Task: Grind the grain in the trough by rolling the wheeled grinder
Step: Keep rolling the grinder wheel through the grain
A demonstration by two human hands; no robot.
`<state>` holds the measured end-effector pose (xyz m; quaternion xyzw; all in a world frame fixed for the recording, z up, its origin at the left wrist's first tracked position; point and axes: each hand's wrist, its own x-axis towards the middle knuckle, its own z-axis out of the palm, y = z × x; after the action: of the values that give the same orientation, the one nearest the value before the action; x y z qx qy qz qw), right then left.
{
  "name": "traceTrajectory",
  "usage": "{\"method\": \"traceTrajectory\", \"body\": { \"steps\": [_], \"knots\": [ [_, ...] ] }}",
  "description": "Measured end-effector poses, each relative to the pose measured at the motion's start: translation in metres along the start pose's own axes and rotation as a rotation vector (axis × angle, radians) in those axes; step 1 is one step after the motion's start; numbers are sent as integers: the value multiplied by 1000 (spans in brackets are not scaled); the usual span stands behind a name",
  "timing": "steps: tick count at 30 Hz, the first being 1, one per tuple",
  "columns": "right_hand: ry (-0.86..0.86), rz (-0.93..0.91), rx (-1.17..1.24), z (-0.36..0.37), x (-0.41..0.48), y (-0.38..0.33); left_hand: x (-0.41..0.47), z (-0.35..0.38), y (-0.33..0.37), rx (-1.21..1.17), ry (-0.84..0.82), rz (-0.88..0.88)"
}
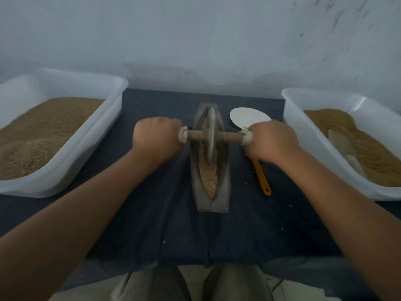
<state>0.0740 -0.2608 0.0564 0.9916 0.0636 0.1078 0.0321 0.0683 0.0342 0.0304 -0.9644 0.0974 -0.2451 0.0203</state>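
A boat-shaped grey trough (pixel 223 181) lies lengthwise on the dark cloth in the middle. Tan grain (pixel 208 175) fills its groove, mostly in the near half. The wheeled grinder (pixel 210 135) stands upright in the groove at the far half, its wooden axle crossing the trough from left to right. My left hand (pixel 157 137) grips the left end of the axle. My right hand (pixel 271 140) grips the right end. Both fists hide the handle ends.
A white tub (pixel 65 170) of brown grain stands at the left. A second white tub (pixel 308 135) with grain stands at the right. A white spoon with an orange handle (pixel 261 174) lies just right of the trough, partly under my right hand. A wall rises behind.
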Motion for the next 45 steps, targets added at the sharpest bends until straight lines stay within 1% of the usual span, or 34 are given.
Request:
{"method": "traceTrajectory", "body": {
  "steps": [3, 4, 5, 7, 10, 12, 14, 16, 18, 20, 23, 26, 30, 32, 34, 36, 37, 39, 40, 41, 43, 45],
  "knots": [
    [-3, -86, 68, -6, -54, 6, -50, -13, -6, -38, 212, 154],
    [-15, -107, 104, -7, -65, 8, -57, -16, -8, -37, 249, 181],
    [-24, -118, 129, -6, -70, 10, -58, -16, -9, -38, 251, 186],
    [-24, -102, 107, 1, -62, 6, -47, -11, -6, -28, 195, 141],
    [72, -12, 38, 10, -16, -3, -3, 5, -1, 22, 53, 33],
    [63, 28, 12, 12, 14, -4, 27, 10, -2, 13, -17, -2],
    [32, 29, 2, 11, 30, -6, 38, 8, -2, 3, -61, -28],
    [-14, 21, -1, 7, 24, -4, 28, 6, -1, 9, -51, -37],
    [-50, -33, 12, 1, -2, 1, -4, 1, -1, -17, 36, 0],
    [-42, -122, 63, -6, -34, 7, -38, -5, -4, -53, 138, 61],
    [-49, -202, 100, -14, -53, 12, -62, -9, -9, -63, 191, 97],
    [-78, -152, 56, -5, -31, 7, -42, -1, -6, -55, 142, 45],
    [61, 13, 4, 13, 19, 1, 28, 14, -2, -16, 24, -22],
    [29, 47, -7, 12, 34, -2, 47, 10, 0, 5, -25, -27],
    [-59, 35, 6, 8, 32, -1, 39, 4, 3, 16, -43, -27],
    [-114, -11, 25, 2, 10, 4, 10, 0, 1, -1, -3, -10],
    [-84, -64, 30, 0, -6, 6, -11, -3, -1, -22, 34, 8],
    [56, -210, 72, -7, -39, 8, -48, -11, -7, -62, 93, 65],
    [107, -263, 110, -10, -51, 9, -61, -15, -10, -62, 89, 88],
    [117, -291, 127, -11, -55, 9, -68, -16, -13, -52, 70, 99],
    [46, -246, 114, -5, -49, 9, -63, -14, -12, -32, 39, 86],
    [-17, -124, 75, 4, -27, 7, -35, -8, -5, 17, 39, 53]
  ]
}}
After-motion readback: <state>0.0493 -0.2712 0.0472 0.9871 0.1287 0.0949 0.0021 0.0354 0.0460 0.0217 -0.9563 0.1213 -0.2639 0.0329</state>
